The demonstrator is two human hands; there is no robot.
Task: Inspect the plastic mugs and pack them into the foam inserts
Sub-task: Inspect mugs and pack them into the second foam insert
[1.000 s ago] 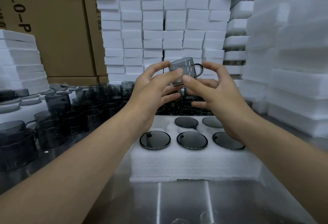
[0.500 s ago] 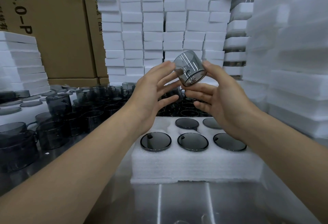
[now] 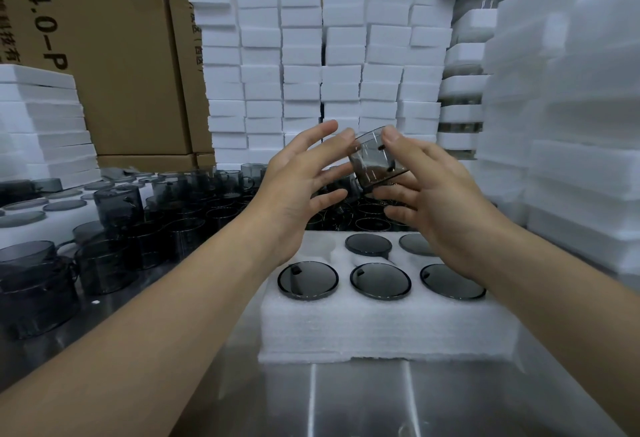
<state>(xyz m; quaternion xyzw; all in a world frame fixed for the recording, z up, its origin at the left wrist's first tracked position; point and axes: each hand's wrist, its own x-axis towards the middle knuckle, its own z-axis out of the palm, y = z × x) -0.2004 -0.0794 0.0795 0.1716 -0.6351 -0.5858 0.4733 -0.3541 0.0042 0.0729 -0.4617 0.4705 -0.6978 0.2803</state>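
Observation:
A smoky transparent plastic mug (image 3: 375,161) is tilted in the air above the foam insert (image 3: 381,329). My right hand (image 3: 436,201) pinches it, thumb on its upper side and fingers beneath. My left hand (image 3: 298,187) is beside it with fingers spread and straight, and the fingertips touch the mug's left edge. Several mugs sit upside down in the insert's holes: three in the front row (image 3: 380,280) and two behind (image 3: 369,244). The back left hole (image 3: 318,246) holds no mug.
Many loose grey mugs (image 3: 166,208) crowd the metal table (image 3: 346,402) left of and behind the insert. White foam blocks are stacked at the back (image 3: 322,66), at the left (image 3: 41,125) and at the right (image 3: 568,125). Cardboard boxes (image 3: 104,38) stand behind.
The mug has been turned between my hands, from upright with the handle to the right to tilted on its side. Both hands stay in the same place above the insert.

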